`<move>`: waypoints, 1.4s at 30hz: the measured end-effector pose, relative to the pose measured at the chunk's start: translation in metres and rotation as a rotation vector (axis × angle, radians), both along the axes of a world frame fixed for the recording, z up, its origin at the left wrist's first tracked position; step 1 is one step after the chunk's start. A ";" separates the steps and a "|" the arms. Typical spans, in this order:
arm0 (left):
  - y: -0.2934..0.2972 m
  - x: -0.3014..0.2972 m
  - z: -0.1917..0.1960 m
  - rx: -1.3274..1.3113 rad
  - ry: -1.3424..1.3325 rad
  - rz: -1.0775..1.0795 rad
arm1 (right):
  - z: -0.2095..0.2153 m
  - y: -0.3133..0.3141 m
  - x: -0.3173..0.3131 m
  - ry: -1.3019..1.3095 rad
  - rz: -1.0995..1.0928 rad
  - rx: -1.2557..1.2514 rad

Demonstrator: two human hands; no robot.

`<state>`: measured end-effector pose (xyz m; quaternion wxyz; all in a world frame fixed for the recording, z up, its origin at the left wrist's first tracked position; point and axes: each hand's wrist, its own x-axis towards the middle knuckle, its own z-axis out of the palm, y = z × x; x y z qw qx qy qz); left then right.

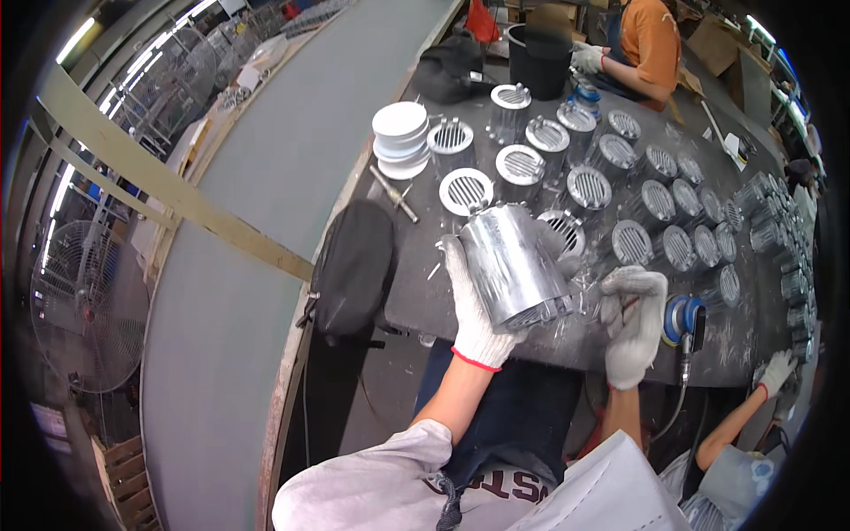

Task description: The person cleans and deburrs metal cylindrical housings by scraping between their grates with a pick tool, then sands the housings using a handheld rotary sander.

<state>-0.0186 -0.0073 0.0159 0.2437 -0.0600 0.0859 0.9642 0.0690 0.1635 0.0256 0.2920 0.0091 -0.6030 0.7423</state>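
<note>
Currently, gloved left hand (474, 317) grasping shiny metal cylinder (515, 265); gloved right hand (634, 326) curled near blue pneumatic sander (682, 320), grip unclear.

The metal cylinder (513, 265) looks smooth and glossy, the cloth gloves (482, 336) matt and knitted.

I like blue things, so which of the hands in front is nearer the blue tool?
The right. The right hand is just left of the blue tool; the left hand is farther left, holding the shiny metal cylinder.
</note>
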 end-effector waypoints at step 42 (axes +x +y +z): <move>-0.014 0.028 -0.044 -1.709 0.615 0.056 | 0.059 -0.045 -0.047 0.241 0.131 0.823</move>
